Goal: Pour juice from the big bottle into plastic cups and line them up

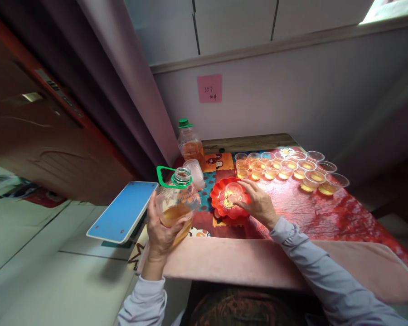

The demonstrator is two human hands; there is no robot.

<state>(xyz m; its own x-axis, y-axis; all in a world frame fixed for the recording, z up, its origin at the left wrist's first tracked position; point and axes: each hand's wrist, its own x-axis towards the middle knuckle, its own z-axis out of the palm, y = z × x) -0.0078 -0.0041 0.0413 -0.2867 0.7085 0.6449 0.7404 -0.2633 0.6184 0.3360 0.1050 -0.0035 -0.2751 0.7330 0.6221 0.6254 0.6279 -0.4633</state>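
My left hand (163,231) is wrapped round a clear jug (178,203) with a green handle, an uncapped mouth and amber liquid in it. Just in front of my right hand (256,201), a clear plastic cup (234,190) stands in a red scalloped dish (217,199). The thumb and fingers of that hand are spread apart at the cup's right side; whether they touch it is unclear. Several clear cups of amber liquid (287,168) stand in rows at the back right.
A second jug (192,147) with a green cap stands at the back left, beside stacked empty cups (195,174). A small green cap (222,150) lies near the wall. Pink cloth (234,260) covers the table's front edge. A blue board (125,210) is at left.
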